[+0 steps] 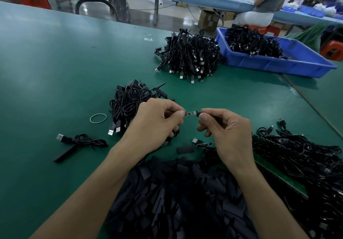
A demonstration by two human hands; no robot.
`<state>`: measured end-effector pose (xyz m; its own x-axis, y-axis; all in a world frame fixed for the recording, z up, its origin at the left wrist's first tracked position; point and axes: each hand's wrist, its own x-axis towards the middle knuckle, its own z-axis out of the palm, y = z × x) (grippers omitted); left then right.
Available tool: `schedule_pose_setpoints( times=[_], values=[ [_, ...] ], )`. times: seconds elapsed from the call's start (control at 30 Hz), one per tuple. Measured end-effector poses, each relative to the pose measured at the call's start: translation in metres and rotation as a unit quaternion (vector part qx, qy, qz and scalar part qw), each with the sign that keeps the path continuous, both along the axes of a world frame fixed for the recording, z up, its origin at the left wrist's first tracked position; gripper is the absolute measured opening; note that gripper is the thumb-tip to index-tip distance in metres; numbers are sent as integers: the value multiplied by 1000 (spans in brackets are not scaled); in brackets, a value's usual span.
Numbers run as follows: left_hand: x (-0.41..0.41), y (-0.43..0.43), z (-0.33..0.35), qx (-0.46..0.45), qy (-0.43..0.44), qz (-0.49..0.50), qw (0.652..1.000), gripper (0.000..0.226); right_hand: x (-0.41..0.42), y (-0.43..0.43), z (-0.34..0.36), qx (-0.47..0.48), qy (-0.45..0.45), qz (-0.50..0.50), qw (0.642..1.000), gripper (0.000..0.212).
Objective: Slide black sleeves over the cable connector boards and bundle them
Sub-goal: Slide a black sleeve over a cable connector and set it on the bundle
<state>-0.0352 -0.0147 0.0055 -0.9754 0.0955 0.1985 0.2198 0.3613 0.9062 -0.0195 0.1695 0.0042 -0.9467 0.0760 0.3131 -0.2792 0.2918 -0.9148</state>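
Observation:
My left hand (156, 121) pinches one end of a small connector board (190, 113) with tiny components on it. My right hand (225, 133) pinches a black sleeve (198, 114) at the board's other end, and the sleeve's mouth meets the board's tip. Both hands hover above the green table (55, 71). A big heap of loose black sleeves (176, 192) lies below my forearms. One loose sleeve (185, 149) and another bare board (201, 144) lie under my right hand. A heap of unsleeved cables (300, 160) spreads at the right.
A cable pile (130, 101) lies behind my left hand, with a rubber band (98, 118) to its left. One sleeved cable (79, 144) lies at the left. A bundled heap (187, 55) and a blue bin (274, 62) of cables stand farther back. A person sits beyond.

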Motion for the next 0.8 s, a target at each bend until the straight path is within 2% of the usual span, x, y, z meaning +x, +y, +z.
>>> schedule_pose_setpoints(
  times=[0.17,0.37,0.8],
  values=[
    [-2,-1,-2,-2,-10,-11,1000,14,0,1,0,2,-7,-3,1000,13],
    [-3,-3,-2,10,-16,-8,1000,13,-1,2,2,-19,-18,25,999,9],
    [-2,-4,2,49,-55,-49,996,15,-1,4,0,41,16,11,999,18]
  ],
)
